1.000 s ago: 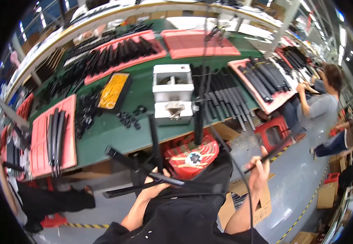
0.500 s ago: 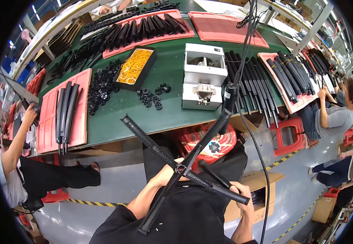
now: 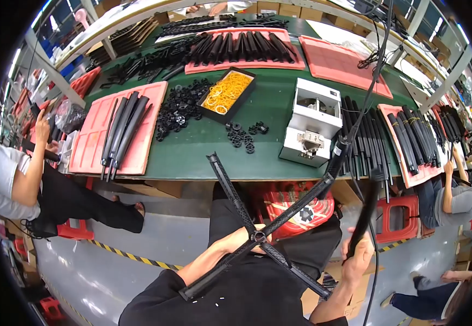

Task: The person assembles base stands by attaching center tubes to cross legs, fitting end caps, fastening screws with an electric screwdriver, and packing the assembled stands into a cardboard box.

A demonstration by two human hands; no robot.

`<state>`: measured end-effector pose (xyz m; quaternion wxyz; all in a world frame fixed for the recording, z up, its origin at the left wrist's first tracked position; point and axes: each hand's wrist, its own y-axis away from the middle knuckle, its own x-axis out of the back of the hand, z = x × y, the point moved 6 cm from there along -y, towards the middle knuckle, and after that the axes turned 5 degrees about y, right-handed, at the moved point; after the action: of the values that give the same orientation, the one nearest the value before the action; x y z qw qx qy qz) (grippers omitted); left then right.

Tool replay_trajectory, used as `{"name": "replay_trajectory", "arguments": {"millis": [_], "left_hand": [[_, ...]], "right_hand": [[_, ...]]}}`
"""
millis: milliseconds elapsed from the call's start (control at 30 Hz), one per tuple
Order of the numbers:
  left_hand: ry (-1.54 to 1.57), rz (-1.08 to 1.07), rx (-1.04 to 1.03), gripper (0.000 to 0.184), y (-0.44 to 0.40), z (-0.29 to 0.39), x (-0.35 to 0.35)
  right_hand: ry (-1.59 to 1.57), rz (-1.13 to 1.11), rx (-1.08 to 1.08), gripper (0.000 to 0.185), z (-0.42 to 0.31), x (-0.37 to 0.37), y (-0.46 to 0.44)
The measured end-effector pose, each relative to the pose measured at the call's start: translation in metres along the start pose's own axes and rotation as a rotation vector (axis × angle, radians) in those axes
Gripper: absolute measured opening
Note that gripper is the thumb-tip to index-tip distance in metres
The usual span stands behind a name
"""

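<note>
My left hand [image 3: 241, 239] grips a black four-armed frame [image 3: 236, 204] from below, close to its round hub. Most of its fingers are hidden behind the hub. The arms spread in an X over my lap, one reaching up toward the table edge. My right hand [image 3: 360, 254] is closed around a black bar [image 3: 365, 217], held nearly upright and blurred at its top. It is apart from the frame, above the end of its lower right arm. A black cylindrical tool [image 3: 338, 156] hangs on a cable by the tip of the upper right arm.
On the green table [image 3: 192, 157] are a white machine [image 3: 311, 122], a box of yellow rubber bands [image 3: 229, 93], small black plastic parts [image 3: 184, 103] and black tubes on pink trays [image 3: 78, 152]. A cardboard box [image 3: 358, 304] stands low right. Co-workers stand or sit at both sides.
My right hand has moved right and lifted the black bar away from the frame, turning it upright. My left hand still holds the frame. The camera view has shifted left.
</note>
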<state>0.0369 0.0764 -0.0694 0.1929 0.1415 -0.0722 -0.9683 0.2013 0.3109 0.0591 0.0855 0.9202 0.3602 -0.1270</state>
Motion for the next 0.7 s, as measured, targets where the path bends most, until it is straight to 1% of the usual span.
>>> {"name": "replay_trajectory", "arguments": {"millis": [133,200,233,300,333,467,533,567,633,700], "left_hand": [[0.042,-0.002,0.013,0.03,-0.002,0.0,-0.002],[0.095,-0.031,0.016,0.03,-0.004,-0.001,-0.006],[0.135,-0.04,0.01,0.031,-0.006,0.001,-0.006],[0.206,-0.05,-0.01,0.031,-0.012,0.003,-0.006],[0.21,-0.058,-0.008,0.031,-0.014,0.003,-0.007],[-0.023,-0.092,-0.122,0.031,-0.018,0.008,-0.009],[-0.041,-0.09,-0.104,0.03,-0.019,0.01,-0.01],[-0.06,-0.08,-0.087,0.03,-0.019,0.01,-0.01],[-0.096,-0.063,-0.049,0.029,-0.017,0.01,-0.011],[-0.066,-0.095,-0.015,0.029,-0.016,0.011,-0.014]], "right_hand": [[0.829,-0.427,0.033,0.02,0.002,-0.011,0.004],[0.963,-0.549,0.15,0.021,-0.004,-0.044,0.008],[0.974,-0.536,0.136,0.021,-0.004,-0.052,0.013],[1.067,-0.667,0.284,0.022,-0.006,-0.072,0.024],[1.073,-0.66,0.279,0.022,-0.01,-0.071,0.021],[0.687,-1.049,0.007,0.021,-0.018,-0.076,0.026],[0.522,-1.106,-0.033,0.023,-0.017,-0.064,0.019],[0.525,-1.104,-0.034,0.023,-0.01,-0.062,0.019],[0.376,-0.735,-0.01,0.041,-0.006,-0.053,0.009],[0.093,-0.688,-0.175,0.045,0.002,-0.068,0.006]]}}
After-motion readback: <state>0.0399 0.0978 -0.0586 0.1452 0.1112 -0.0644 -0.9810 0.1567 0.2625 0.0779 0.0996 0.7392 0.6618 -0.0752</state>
